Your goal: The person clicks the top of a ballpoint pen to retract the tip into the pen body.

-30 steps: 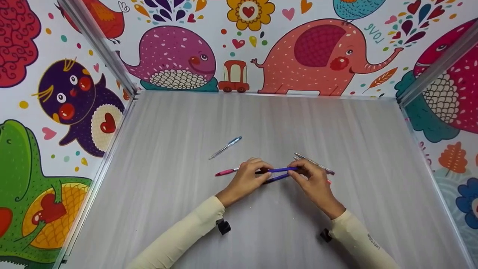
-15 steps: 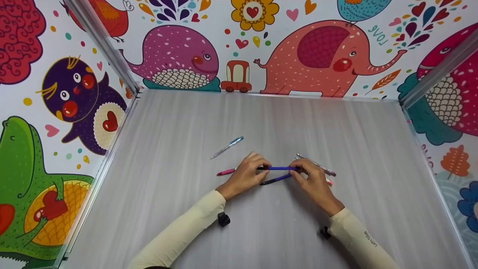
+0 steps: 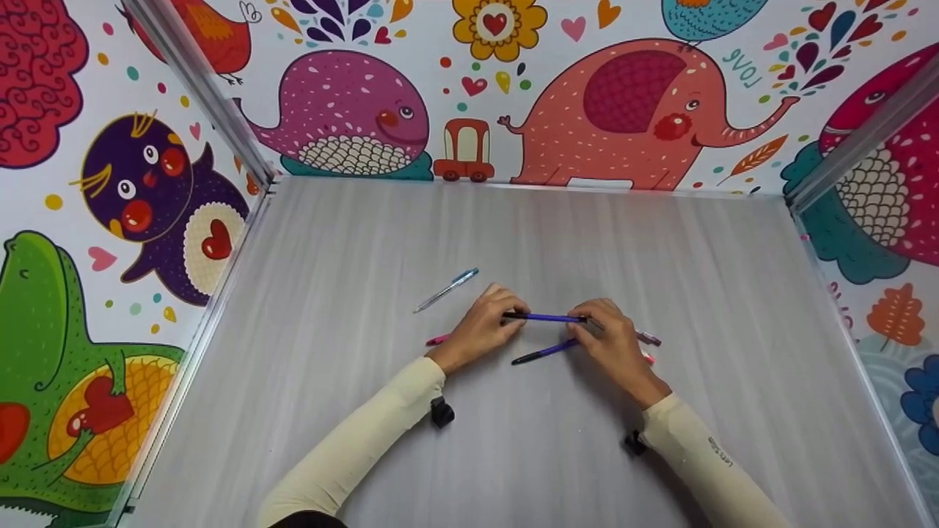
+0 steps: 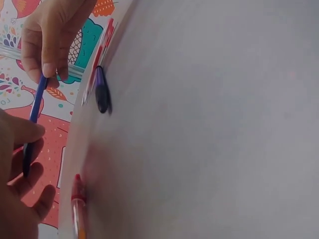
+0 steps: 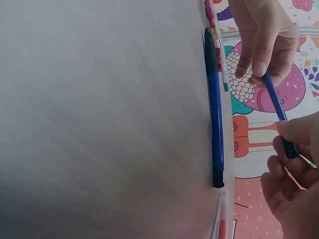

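A blue pen with dark ends [image 3: 550,317] is held level above the table, spanning both hands. My left hand [image 3: 484,326] pinches its black left end between thumb and fingers. At the other end, my right hand [image 3: 607,341] pinches it with thumb and fingertips. Beneath lies a second blue pen with a black grip [image 3: 541,353]; the right wrist view shows this lying pen [image 5: 216,109] whole and apart from both hands. A pink pen [image 3: 438,339] is partly hidden behind the left hand and forearm.
A clear pen with a blue top [image 3: 446,290] lies farther back on the left. Behind the right hand lie a purple-tipped pen [image 3: 648,337] and a red-tipped pen [image 3: 647,357], both partly covered. Cartoon-printed walls enclose the grey table [image 3: 367,235].
Both hands have moved slightly forward with the blue pen, widening its gap from the blue pen on the table. The left hand and forearm now cover more of the pink pen.
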Available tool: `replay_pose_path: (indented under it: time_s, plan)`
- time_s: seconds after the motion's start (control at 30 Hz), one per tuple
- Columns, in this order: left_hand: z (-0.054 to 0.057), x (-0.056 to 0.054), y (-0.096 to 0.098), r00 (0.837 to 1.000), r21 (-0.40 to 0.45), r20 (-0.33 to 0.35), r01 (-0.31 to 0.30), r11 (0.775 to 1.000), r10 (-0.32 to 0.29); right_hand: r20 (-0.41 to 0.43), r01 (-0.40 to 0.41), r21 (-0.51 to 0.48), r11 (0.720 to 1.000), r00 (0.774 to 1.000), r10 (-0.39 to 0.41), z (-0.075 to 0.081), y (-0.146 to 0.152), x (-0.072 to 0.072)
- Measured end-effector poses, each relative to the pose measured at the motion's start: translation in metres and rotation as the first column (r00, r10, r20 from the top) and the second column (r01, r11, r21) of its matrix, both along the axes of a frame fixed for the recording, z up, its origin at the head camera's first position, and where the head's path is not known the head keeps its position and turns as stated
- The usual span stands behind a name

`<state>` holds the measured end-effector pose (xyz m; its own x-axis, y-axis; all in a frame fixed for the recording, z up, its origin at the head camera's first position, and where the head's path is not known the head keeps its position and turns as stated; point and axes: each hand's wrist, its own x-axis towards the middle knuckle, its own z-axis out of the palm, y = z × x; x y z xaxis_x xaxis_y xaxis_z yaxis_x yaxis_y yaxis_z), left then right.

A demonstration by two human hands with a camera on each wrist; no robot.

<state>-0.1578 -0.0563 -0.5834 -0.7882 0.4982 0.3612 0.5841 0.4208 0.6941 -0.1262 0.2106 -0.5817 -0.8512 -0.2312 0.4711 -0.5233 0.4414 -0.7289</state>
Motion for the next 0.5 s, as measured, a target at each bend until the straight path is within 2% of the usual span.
replay_pose_path:
  time_s: [0.27, 0.5]
  plan:
    - [-0.010, -0.009, -0.002, 1.000, -0.044, -0.003, -0.003, 0.999, 0.003, 0.023, 0.015, 0.081, 0.997, 1.000, -0.017, -0.007, 0.002, -0.008]
    - [-0.023, -0.014, -0.005, 0.997, -0.064, -0.073, -0.018, 0.998, 0.013, 0.073, 0.024, 0.180, 0.983, 0.997, -0.038, -0.007, 0.000, -0.014]
